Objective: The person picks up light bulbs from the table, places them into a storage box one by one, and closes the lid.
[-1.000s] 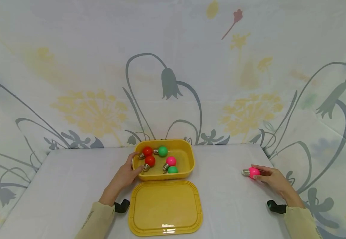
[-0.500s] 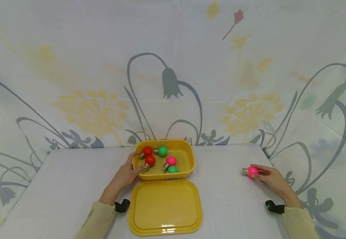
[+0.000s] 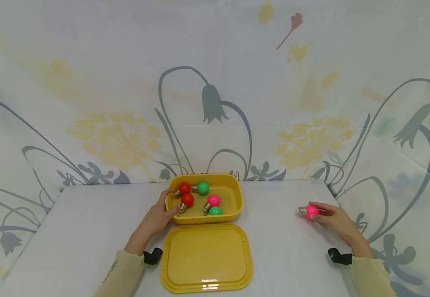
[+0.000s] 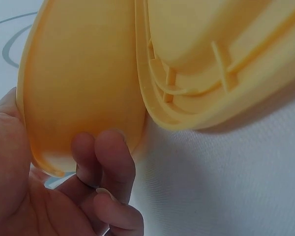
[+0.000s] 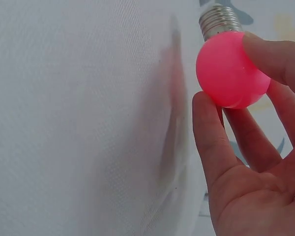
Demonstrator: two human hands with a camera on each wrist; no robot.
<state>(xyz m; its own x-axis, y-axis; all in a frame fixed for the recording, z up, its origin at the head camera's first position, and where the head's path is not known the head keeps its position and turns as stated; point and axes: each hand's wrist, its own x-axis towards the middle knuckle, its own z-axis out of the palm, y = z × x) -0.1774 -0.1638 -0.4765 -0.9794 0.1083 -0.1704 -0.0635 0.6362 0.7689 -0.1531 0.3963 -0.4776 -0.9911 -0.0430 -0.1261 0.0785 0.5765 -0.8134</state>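
Note:
Out to the right, my right hand (image 3: 336, 220) grips a pink light bulb (image 3: 312, 212) by its round globe, metal screw base pointing left. The right wrist view shows the thumb and fingers around the pink bulb (image 5: 231, 71), held just off the white cloth. My left hand (image 3: 158, 214) holds the left side of a yellow plastic box (image 3: 233, 214). Its fingers (image 4: 113, 152) lie against the box's outer wall (image 4: 83, 73). Inside the box are two red bulbs (image 3: 187, 200), two green bulbs (image 3: 203, 188) and another pink bulb (image 3: 213, 201).
A yellow lid (image 3: 206, 258) lies flat just in front of the box. The table has a white cloth (image 3: 281, 247). Behind it hangs a flower-printed curtain (image 3: 215, 82).
My right hand has moved slightly left and away from me with the pink bulb. The left hand, box and lid stay where they were.

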